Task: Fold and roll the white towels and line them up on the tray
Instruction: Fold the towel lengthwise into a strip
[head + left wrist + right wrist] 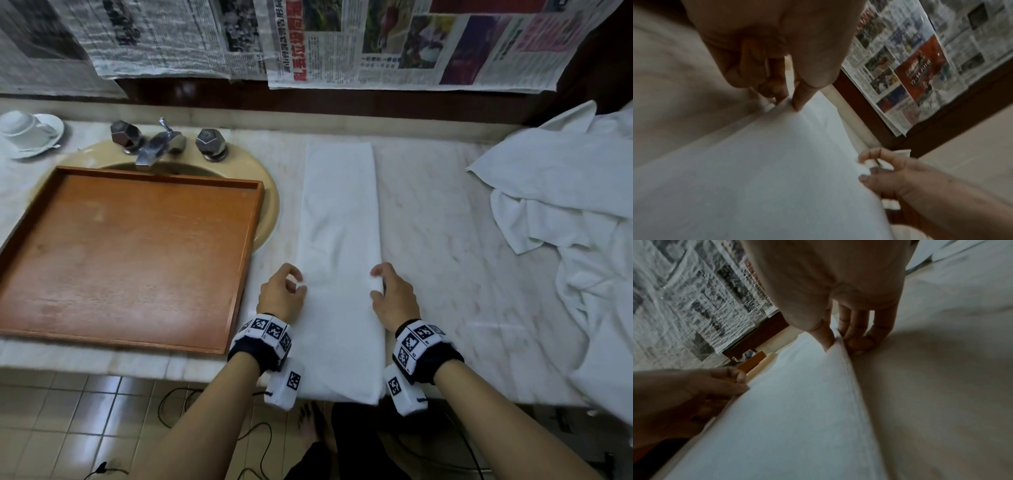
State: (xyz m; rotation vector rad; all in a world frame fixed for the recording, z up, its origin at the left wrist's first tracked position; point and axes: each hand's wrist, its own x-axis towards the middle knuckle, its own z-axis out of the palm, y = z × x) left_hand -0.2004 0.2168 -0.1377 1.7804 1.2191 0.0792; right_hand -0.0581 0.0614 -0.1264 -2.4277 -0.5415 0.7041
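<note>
Pinching both long edges: head view, left hand (281,292) and right hand (394,294) grip the long folded white terry towel (339,219), at 3 o'clock of the orange wooden tray (130,246). Left wrist: thumb and fingers (801,95) nip its edge. Right wrist: same pinch. Soft, light, limp; I'd grip the near corners.

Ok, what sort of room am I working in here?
Most likely a bathroom, perhaps a hotel's: a marble vanity counter with an inset basin and chrome faucet, plus a heap of white towels at the right. A wooden tray sits over the basin.
</note>
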